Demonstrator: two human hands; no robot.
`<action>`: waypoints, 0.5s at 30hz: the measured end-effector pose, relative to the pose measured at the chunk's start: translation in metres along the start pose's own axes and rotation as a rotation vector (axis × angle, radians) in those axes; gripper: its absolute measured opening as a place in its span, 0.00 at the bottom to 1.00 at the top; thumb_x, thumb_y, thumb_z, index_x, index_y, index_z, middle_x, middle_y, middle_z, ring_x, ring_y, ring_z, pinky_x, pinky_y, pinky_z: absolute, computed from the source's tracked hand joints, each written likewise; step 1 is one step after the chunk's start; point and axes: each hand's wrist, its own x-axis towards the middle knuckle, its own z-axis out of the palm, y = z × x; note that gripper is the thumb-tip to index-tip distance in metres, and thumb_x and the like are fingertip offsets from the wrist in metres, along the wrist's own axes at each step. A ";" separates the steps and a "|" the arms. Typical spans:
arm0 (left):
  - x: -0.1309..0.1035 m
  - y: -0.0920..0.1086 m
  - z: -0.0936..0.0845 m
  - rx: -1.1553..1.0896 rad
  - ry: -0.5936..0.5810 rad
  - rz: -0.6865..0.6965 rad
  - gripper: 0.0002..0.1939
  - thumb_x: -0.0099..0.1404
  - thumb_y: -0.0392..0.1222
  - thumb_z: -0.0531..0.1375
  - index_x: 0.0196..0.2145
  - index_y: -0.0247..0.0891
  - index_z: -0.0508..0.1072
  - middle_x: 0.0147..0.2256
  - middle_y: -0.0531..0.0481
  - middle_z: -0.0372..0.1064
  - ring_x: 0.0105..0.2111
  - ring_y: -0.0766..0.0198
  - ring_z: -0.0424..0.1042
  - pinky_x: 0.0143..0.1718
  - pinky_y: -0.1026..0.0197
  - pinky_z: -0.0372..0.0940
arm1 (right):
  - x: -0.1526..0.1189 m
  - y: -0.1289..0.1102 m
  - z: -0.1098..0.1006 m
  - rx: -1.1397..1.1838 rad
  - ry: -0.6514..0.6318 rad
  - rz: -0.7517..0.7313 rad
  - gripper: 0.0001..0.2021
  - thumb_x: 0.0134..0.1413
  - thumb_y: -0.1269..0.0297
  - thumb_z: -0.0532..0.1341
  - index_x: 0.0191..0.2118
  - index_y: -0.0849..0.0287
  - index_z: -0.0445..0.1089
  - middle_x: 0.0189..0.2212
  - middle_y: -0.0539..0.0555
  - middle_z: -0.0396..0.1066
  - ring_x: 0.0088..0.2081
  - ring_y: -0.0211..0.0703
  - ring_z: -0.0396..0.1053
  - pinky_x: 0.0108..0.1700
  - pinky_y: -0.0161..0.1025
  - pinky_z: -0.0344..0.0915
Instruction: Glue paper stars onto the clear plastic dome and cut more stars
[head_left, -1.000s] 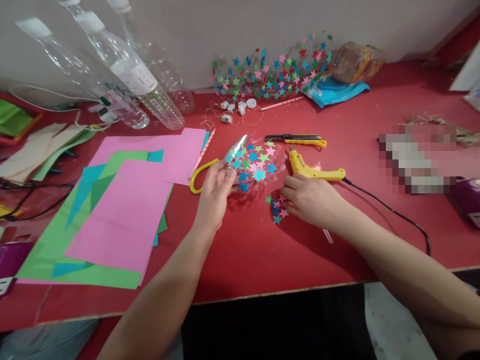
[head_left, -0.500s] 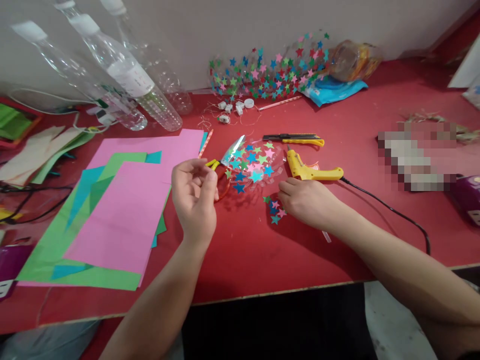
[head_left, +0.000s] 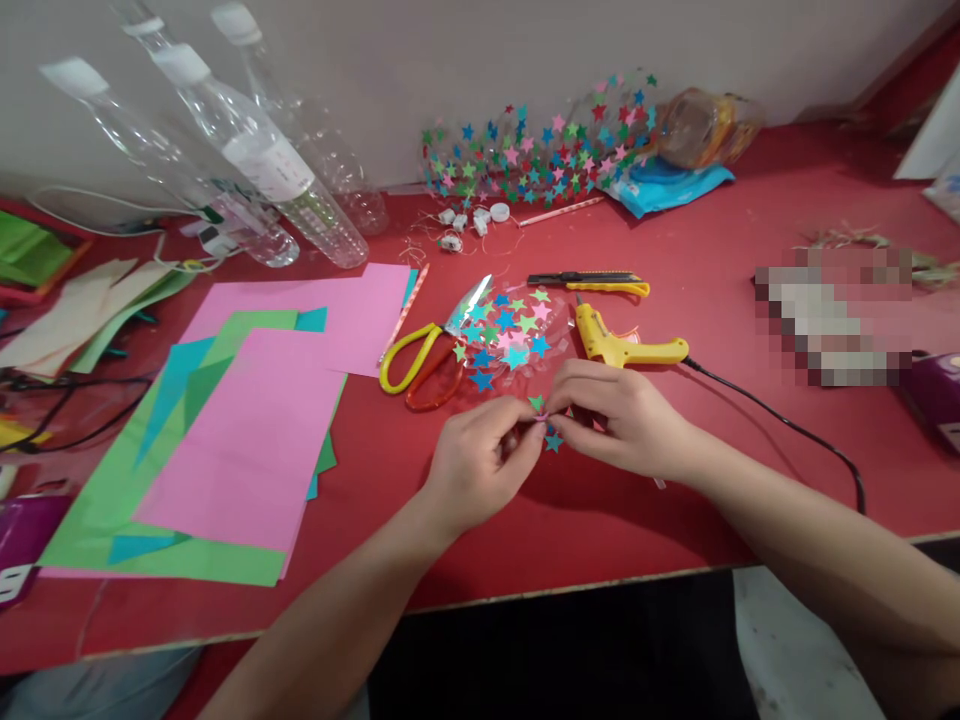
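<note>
My left hand [head_left: 484,460] and my right hand [head_left: 619,415] meet above the red table, fingertips pinched together on a small pink paper star [head_left: 541,417]. Its shape is mostly hidden by the fingers. A few loose stars, among them a blue one [head_left: 553,441], lie just below and behind the fingertips. Beyond them is a clear plastic piece covered with colored stars [head_left: 514,325]. Scissors [head_left: 411,358] with yellow and red handles lie to its left. The yellow glue gun [head_left: 630,350] rests behind my right hand.
Colored paper sheets [head_left: 240,430] cover the left of the table [head_left: 480,570]. Plastic bottles [head_left: 277,170] stand at the back left. A star-covered bottle [head_left: 540,150] lies along the wall. A yellow cutter [head_left: 589,280] lies behind the glue gun, whose black cord [head_left: 780,412] runs right.
My left hand has moved right and down from beside the scissors, uncovering their handles, and closed on the pink star. My right hand has turned, its fingertips now meeting the left ones.
</note>
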 end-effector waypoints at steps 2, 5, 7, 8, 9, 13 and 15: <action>0.000 0.001 -0.001 -0.015 0.024 0.013 0.06 0.66 0.35 0.57 0.30 0.37 0.69 0.22 0.56 0.63 0.21 0.72 0.62 0.23 0.67 0.59 | 0.000 0.000 -0.004 -0.081 -0.001 -0.024 0.06 0.62 0.70 0.55 0.35 0.61 0.70 0.32 0.53 0.69 0.32 0.36 0.66 0.34 0.34 0.62; 0.001 0.000 -0.005 -0.054 0.102 0.029 0.06 0.66 0.34 0.57 0.30 0.39 0.68 0.23 0.56 0.62 0.21 0.71 0.61 0.23 0.67 0.58 | 0.000 0.004 -0.016 -0.486 0.057 0.091 0.08 0.61 0.70 0.54 0.35 0.61 0.71 0.34 0.56 0.72 0.32 0.40 0.67 0.31 0.36 0.59; 0.000 -0.003 -0.008 -0.102 0.175 0.017 0.06 0.66 0.34 0.57 0.31 0.39 0.68 0.24 0.55 0.62 0.21 0.71 0.62 0.23 0.66 0.59 | -0.001 0.012 -0.026 -0.821 0.055 0.279 0.08 0.58 0.72 0.54 0.37 0.63 0.71 0.38 0.60 0.73 0.36 0.46 0.68 0.31 0.38 0.56; 0.000 -0.006 -0.010 -0.132 0.214 0.003 0.05 0.66 0.34 0.57 0.31 0.40 0.69 0.25 0.55 0.63 0.22 0.71 0.62 0.23 0.66 0.59 | -0.003 0.017 -0.030 -0.940 0.002 0.363 0.09 0.56 0.73 0.55 0.39 0.64 0.71 0.41 0.62 0.73 0.38 0.49 0.68 0.32 0.39 0.55; -0.001 -0.008 -0.011 -0.161 0.250 -0.017 0.05 0.66 0.35 0.57 0.31 0.40 0.69 0.26 0.54 0.64 0.22 0.71 0.63 0.23 0.66 0.60 | -0.005 0.022 -0.034 -1.024 -0.075 0.420 0.10 0.54 0.73 0.55 0.40 0.65 0.71 0.42 0.64 0.72 0.39 0.51 0.68 0.32 0.40 0.54; 0.001 -0.016 -0.015 -0.282 0.336 -0.142 0.05 0.66 0.37 0.58 0.31 0.40 0.70 0.25 0.55 0.65 0.20 0.72 0.64 0.19 0.68 0.60 | -0.012 0.037 -0.036 -1.111 -0.296 0.516 0.11 0.54 0.73 0.55 0.42 0.66 0.69 0.42 0.64 0.72 0.38 0.52 0.68 0.33 0.42 0.52; 0.003 -0.015 -0.016 -0.368 0.333 -0.198 0.05 0.65 0.37 0.59 0.30 0.40 0.70 0.23 0.56 0.65 0.18 0.73 0.64 0.17 0.69 0.59 | -0.012 0.041 -0.032 -1.116 -0.312 0.511 0.11 0.55 0.75 0.54 0.43 0.66 0.68 0.43 0.65 0.71 0.38 0.51 0.68 0.33 0.42 0.52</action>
